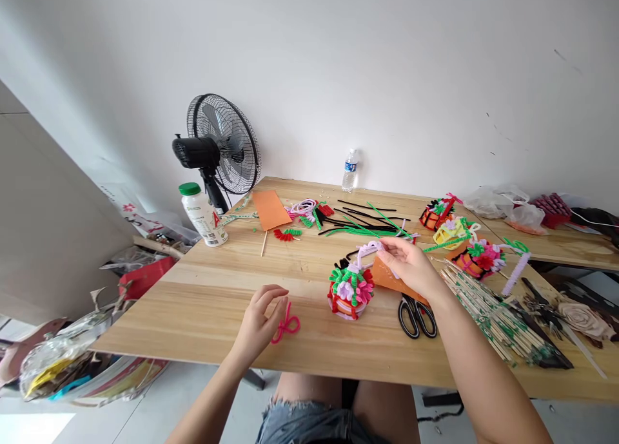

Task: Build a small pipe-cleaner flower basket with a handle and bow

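A small pipe-cleaner flower basket [349, 297], red and orange below with green, pink and lavender blooms, is upright at the middle of the table. From its top rises a curled lavender pipe-cleaner handle [368, 247], pinched between the thumb and fingers of my right hand [402, 263]. My left hand [264, 316] is low over the table with fingers loosely curved and thumb apart. Beside its thumb lies a pink pipe-cleaner bow [291, 325], partly hidden by the hand. Black-handled scissors [416, 316] lie below my right hand, their blades hidden by an orange sheet [385, 276].
Black and green pipe cleaners [362, 223] lie behind the basket. At right are finished flower baskets [478, 258], a bundle of wrapped sticks [493, 312] and pliers [544, 305]. A white bottle [203, 217] stands at the left edge near a fan [222, 144]; a water bottle [349, 171] stands by the wall.
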The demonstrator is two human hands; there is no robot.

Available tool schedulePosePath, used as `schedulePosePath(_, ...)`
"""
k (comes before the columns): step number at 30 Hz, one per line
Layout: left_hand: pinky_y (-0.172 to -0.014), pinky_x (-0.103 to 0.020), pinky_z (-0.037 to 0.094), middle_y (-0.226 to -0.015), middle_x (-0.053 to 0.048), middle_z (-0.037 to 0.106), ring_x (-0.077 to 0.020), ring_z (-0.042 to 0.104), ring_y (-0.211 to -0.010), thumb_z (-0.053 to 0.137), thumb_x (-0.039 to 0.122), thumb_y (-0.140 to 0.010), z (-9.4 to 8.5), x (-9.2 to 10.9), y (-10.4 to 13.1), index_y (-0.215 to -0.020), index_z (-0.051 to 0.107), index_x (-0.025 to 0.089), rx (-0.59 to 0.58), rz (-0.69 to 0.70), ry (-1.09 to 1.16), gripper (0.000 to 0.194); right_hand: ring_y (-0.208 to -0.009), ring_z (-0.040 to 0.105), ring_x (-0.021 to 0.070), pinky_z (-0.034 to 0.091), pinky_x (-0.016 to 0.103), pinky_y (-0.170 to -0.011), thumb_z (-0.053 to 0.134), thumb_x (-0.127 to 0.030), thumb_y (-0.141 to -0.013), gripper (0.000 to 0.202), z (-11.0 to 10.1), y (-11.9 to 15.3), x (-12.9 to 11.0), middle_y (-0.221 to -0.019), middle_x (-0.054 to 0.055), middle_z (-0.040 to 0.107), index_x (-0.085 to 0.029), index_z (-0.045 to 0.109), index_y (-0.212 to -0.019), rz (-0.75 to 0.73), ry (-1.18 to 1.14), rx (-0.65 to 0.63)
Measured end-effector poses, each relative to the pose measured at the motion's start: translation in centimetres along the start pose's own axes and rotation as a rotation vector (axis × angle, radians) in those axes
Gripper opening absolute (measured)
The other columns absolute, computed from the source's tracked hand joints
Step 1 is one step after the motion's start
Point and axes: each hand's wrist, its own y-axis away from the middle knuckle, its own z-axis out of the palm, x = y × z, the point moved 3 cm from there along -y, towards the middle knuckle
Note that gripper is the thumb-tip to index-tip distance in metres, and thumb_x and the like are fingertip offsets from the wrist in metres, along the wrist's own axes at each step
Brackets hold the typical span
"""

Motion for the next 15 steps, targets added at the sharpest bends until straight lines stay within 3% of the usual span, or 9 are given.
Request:
schedulePosePath(2, -0.085, -0.036, 0.051, -0.1, -0.008, 0.065, -0.0212, 0.063, -0.096, 0.051, 0.03, -0.091, 0.0, 1.1, -0.5, -0.094, 0.066, 0.02, 0.01, 0.065, -0.001, 0.019, -0.102, 0.066, 0.0251, 0.053, 0.04, -0.09, 0.07, -0.05, -0.074, 0.045, 0.1, 0.0, 0.1, -0.109, 0.011, 0.071, -0.019, 0.066, -0.107, -0.007, 0.013, 0.005)
schedulePosePath(5, -0.088, -0.037, 0.049, -0.106, -0.009, 0.065, -0.021, 0.059, -0.101, 0.049, 0.023, -0.093, 0.5, 4.3, -2.1, -0.106, 0.064, 0.02, -0.027, 0.267, -0.001, 0.019, -0.099, 0.067, 0.0251, 0.053, 0.041, -0.089, 0.067, -0.046, -0.078, 0.039, 0.4, 0.0, 0.0, -0.108, 0.01, 0.072, -0.02, 0.067, -0.107, -0.035, 0.045, 0.013)
schedulePosePath(8, -0.097, -0.043, 0.043, -0.119, -0.011, 0.062, -0.0239, 0.051, -0.113, 0.047, 0.019, -0.093, 2.0, 7.9, -4.0, -0.118, 0.058, 0.019, -0.11, 0.523, -0.024, 0.027, -0.096, 0.068, 0.0246, 0.053, 0.04, -0.087, 0.062, -0.041, -0.082, 0.03, 0.7, 0.0, -0.3, -0.106, 0.01, 0.072, -0.02, 0.069, -0.101, -0.103, 0.085, 0.034)
schedulePosePath(10, -0.096, -0.045, 0.042, -0.12, -0.012, 0.061, -0.0259, 0.048, -0.113, 0.047, 0.021, -0.094, 3.3, 9.6, -5.3, -0.121, 0.057, 0.017, -0.163, 0.611, -0.102, 0.029, -0.096, 0.067, 0.024, 0.053, 0.039, -0.088, 0.059, -0.037, -0.083, 0.026, 0.9, 0.1, -0.5, -0.106, 0.01, 0.072, -0.02, 0.07, -0.098, -0.162, 0.117, 0.052)
schedulePosePath(15, -0.085, -0.044, 0.041, -0.112, -0.013, 0.064, -0.0272, 0.049, -0.106, 0.043, 0.024, -0.095, 5.4, 11.0, -6.7, -0.115, 0.061, 0.016, -0.225, 0.717, -0.241, 0.028, -0.094, 0.067, 0.0231, 0.055, 0.036, -0.082, 0.057, -0.031, -0.085, 0.022, 1.3, 0.5, -0.8, -0.105, 0.009, 0.072, -0.02, 0.071, -0.098, -0.247, 0.201, 0.057)
